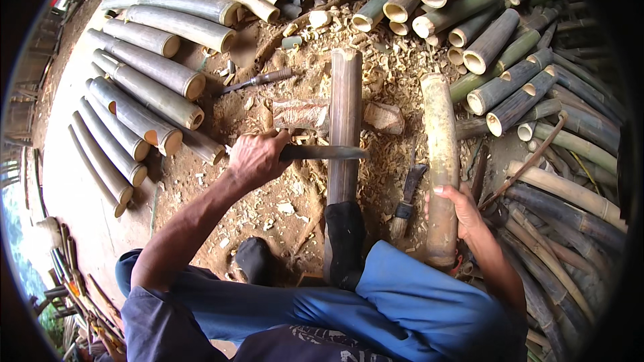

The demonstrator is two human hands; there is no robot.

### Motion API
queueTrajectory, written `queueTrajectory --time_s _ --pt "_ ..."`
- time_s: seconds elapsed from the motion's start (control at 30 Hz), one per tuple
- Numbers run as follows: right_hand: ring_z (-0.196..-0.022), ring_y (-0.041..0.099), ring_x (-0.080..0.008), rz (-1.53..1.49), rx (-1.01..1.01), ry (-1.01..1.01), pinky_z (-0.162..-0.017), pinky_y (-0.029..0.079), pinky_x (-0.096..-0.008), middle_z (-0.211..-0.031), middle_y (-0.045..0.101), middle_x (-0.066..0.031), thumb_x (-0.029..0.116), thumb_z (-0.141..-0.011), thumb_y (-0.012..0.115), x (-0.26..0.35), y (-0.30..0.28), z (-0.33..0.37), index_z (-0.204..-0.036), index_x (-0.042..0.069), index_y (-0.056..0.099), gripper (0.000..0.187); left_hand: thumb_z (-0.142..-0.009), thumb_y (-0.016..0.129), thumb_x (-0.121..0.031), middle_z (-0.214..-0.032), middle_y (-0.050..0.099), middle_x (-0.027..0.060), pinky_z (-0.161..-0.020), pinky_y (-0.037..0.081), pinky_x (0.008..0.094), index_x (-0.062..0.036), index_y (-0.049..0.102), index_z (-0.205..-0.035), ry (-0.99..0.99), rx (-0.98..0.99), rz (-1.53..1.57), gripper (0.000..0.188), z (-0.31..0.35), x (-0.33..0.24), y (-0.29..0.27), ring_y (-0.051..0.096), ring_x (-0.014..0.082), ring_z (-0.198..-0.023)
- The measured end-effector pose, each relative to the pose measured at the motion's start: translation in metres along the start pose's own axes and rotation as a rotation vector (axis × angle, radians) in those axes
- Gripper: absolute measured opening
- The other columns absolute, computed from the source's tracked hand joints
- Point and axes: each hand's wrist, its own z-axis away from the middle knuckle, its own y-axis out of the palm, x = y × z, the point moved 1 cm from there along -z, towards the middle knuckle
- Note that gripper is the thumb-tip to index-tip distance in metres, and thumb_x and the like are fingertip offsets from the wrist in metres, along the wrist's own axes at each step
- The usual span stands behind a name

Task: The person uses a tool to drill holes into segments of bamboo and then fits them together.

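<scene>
My left hand (pixel 258 159) is closed round the handle of a knife, and its long dark blade (pixel 325 153) points right, across the brown bamboo tube (pixel 345 100) in front of me. That tube lies pointing away from me over a wooden block (pixel 302 114). My foot in a black sock (pixel 345 238) rests on its near end. On the right, my right hand (pixel 461 208) grips a pale, mottled bamboo tube (pixel 441 121) near its lower part, thumb on top. Between the two tubes a second knife (pixel 409 198) with a dark blade lies on the shavings.
Pale shavings (pixel 285 208) cover the ground. Cut bamboo tubes (pixel 151 67) lie in a row at left, with more tubes (pixel 493 43) heaped at far right. A tool with a wooden handle (pixel 268 78) lies beyond the block. A bamboo pile (pixel 563 228) borders my right side.
</scene>
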Motion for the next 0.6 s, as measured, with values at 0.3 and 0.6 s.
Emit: queueTrajectory --time_s 0.3,0.6 --pt "-0.065 0.066 -0.0186 0.125 -0.006 -0.057 -0.057 0.057 -0.0336 -0.083 0.064 -0.0087 0.028 -0.086 0.075 0.014 0.019 -0.009 -0.112 0.004 0.057 0.04 -0.086 0.074 -0.029 -0.082 0.067 0.0118 -0.059 0.053 0.0466 -0.007 0.06 -0.089 -0.08 0.062 0.013 0.027 0.004 -0.002 0.011 0.069 0.033 -0.071" --pt "-0.088 0.066 -0.0201 0.406 0.017 -0.29 -0.074 0.057 -0.0343 -0.101 0.062 -0.0113 0.026 -0.081 0.079 0.021 0.026 -0.015 -0.122 0.003 0.053 0.054 -0.097 0.061 -0.027 -0.079 0.067 0.013 -0.053 0.052 0.0434 -0.0071 0.059 -0.095 -0.022 0.091 -0.034 0.02 0.005 0.006 0.017 0.066 0.0268 -0.063"
